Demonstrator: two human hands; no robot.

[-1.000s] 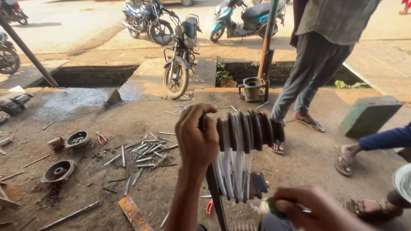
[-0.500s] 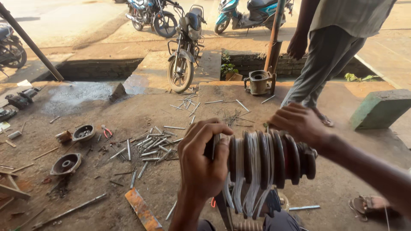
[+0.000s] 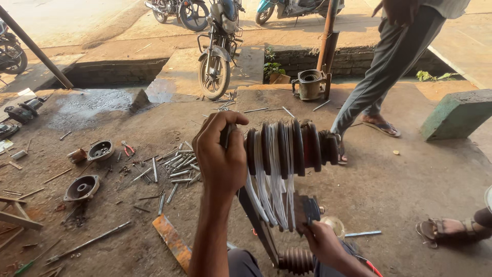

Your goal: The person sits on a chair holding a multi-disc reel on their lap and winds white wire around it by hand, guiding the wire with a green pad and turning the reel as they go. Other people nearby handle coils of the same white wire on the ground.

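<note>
Since half a second ago the right hand (image 3: 324, 241) has dropped from the top of the ribbed spool (image 3: 287, 146) to below it, where its grip is now closed on the lower end of the white wire strands (image 3: 271, 184) near a dark metal block (image 3: 306, 208); the left hand (image 3: 221, 154) has stayed clamped on the spool's left end. At the far left of the concrete floor (image 3: 400, 195) lie a wooden frame corner (image 3: 18, 215) and a long steel rod (image 3: 88, 242). Next come two round dark metal housings (image 3: 82, 187), one above the other, with red-handled pliers (image 3: 127, 149) beside the upper one. A scatter of loose bolts and rods (image 3: 177, 164) lies just left of the left hand, and a rusty flat bar (image 3: 171, 241) lies near the floor's lower edge. The spool is held up above the middle of the floor, its axis roughly level, the strands hanging from its grooves to the right hand. Behind it a parked motorcycle (image 3: 218, 56) faces the camera at the floor's far edge, with a metal cylinder casing (image 3: 311, 83) to its right. Further right another person's trousered legs (image 3: 384, 66) stand in sandals, a green concrete block (image 3: 456, 115) sits at the right edge, and a sandalled foot (image 3: 451, 228) shows in the lower right.
</note>
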